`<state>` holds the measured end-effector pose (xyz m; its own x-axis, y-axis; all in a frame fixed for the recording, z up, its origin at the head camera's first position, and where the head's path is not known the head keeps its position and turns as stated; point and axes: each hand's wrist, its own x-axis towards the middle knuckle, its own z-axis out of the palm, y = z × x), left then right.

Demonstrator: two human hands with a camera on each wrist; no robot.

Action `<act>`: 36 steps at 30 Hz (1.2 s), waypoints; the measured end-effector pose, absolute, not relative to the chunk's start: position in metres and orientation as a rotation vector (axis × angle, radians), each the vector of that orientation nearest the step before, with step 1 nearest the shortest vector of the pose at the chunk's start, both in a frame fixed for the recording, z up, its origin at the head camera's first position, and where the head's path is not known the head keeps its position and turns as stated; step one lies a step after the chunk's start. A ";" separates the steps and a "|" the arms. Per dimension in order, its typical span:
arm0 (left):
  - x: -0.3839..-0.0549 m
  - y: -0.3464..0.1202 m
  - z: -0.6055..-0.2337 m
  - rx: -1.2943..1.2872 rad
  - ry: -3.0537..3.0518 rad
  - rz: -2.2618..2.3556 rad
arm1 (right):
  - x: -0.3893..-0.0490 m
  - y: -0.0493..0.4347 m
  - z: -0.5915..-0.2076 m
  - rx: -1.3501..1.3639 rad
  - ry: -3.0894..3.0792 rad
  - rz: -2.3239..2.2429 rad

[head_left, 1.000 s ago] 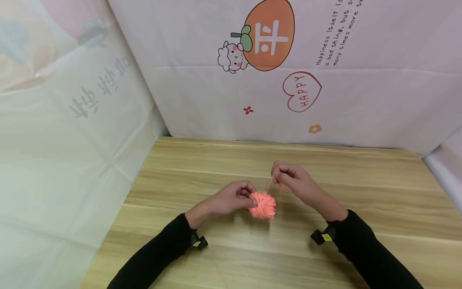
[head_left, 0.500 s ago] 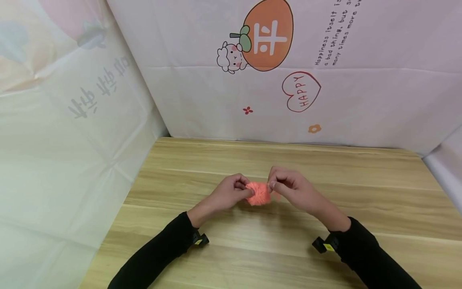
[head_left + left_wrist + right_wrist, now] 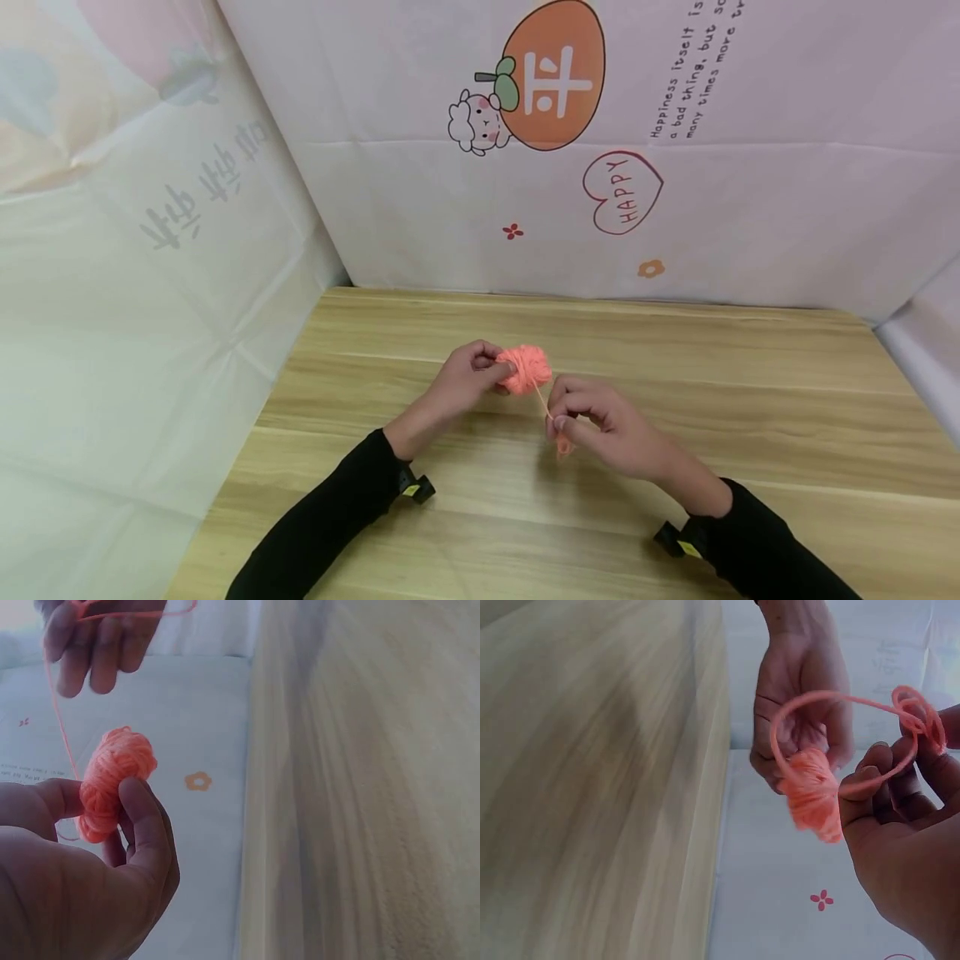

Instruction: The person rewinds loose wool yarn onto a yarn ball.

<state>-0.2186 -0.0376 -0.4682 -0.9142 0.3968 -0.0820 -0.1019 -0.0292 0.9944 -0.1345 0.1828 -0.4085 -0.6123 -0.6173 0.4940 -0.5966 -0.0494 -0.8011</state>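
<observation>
A small bundle of coral-pink yarn (image 3: 528, 369) is held above the table by my left hand (image 3: 462, 383), whose thumb and fingers pinch its left end. Strands wrap across the bundle's middle. Lower and to the right, my right hand (image 3: 611, 429) pinches the yarn's loose strand (image 3: 543, 403), which runs taut from the bundle. In the right wrist view a slack loop of yarn (image 3: 780, 724) hangs from the right fingers, with small coils bunched at the fingertips. The bundle (image 3: 112, 780) shows between thumb and fingers in the left wrist view.
Under both hands lies a wood-grain table (image 3: 465, 533). A white printed sheet (image 3: 420, 217) rises behind its back edge, and another sheet (image 3: 150, 333) hangs along the left. Each wrist carries a small black camera (image 3: 678, 540) below its black sleeve.
My left hand has moved up and slightly left with the yarn bundle. My right hand, still pinching the strand, has come down from above the bundle to below its right side.
</observation>
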 end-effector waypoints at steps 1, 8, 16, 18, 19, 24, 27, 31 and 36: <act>-0.219 -0.038 -0.467 0.306 1.883 2.024 | -0.133 0.183 -0.410 -1.377 2.147 -1.803; -0.221 -0.042 -0.457 0.325 1.762 2.067 | -0.129 0.182 -0.424 -1.352 2.255 -1.731; -0.213 -0.043 -0.445 0.410 1.604 2.111 | -0.133 0.183 -0.446 -1.254 2.245 -1.700; -0.209 -0.042 -0.440 0.453 1.553 2.103 | -0.135 0.183 -0.452 -1.226 2.227 -1.706; -0.207 -0.042 -0.438 0.484 1.527 2.093 | -0.137 0.184 -0.457 -1.221 2.213 -1.712; -0.195 -0.042 -0.429 0.645 1.459 2.036 | -0.148 0.190 -0.475 -1.115 2.146 -1.718; -0.188 -0.042 -0.425 0.718 1.446 1.997 | -0.153 0.194 -0.476 -0.985 2.122 -1.724; -0.182 -0.043 -0.423 0.768 1.466 1.938 | -0.161 0.202 -0.473 -0.824 2.160 -1.737; -0.178 -0.045 -0.425 0.783 1.505 1.865 | -0.175 0.209 -0.468 -0.848 2.164 -1.775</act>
